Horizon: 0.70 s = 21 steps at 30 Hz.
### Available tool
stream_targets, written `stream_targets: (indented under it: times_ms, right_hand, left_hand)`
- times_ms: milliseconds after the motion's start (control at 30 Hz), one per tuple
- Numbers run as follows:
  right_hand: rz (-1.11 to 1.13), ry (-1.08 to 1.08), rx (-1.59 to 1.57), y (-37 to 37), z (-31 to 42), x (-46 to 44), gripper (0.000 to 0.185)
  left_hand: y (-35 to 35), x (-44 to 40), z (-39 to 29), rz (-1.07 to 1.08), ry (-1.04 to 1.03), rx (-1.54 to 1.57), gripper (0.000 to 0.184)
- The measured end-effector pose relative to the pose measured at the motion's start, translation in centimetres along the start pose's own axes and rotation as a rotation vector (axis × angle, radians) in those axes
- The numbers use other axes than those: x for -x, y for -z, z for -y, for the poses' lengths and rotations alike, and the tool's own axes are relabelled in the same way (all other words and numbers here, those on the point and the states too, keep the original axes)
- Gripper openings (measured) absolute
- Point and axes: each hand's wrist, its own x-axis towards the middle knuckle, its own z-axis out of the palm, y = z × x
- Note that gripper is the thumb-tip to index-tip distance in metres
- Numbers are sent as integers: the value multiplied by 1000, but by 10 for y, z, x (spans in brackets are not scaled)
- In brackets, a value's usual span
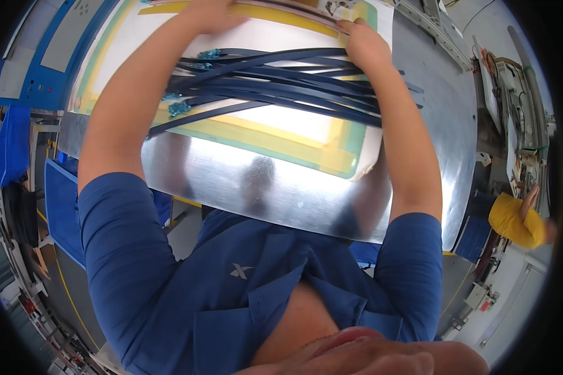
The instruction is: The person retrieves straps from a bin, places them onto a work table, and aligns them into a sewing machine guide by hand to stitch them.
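Both arms reach forward over a white board (300, 122) edged with yellow and green tape. My left hand (214, 17) is at the top edge of the view, by a long thin pinkish strip (288, 9) with a dark line. Its fingers are blurred and partly cut off. Further right, my right hand (366, 45) has its fingertips closed at that strip's right end. Below the hands, several flat navy bands (269, 81) lie loosely bunched across the board, partly behind the right forearm. Crumpled teal plastic (179, 109) clings near their left ends.
The board rests on a shiny metal table (263, 181). A blue panel (40, 84) is at the upper left, with blue bins (62, 206) below it. A metal rail (435, 31) runs at the upper right. A person in a yellow top (516, 220) is at far right.
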Motion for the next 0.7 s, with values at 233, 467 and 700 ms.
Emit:
stream_targets:
  times_ms: [233, 467, 700]
  right_hand:
    - [52, -85, -7, -9, -13, -1, 52]
    - [102, -130, -228, 7, -2, -11, 45]
    - [44, -40, -320, -12, 6, -44, 42]
  left_hand:
    - [-55, -8, 142, -119, 181, -113, 80]
    - [-72, 3, 144, -279, 157, -143, 70]
    - [-75, 4, 142, -315, 178, -157, 69]
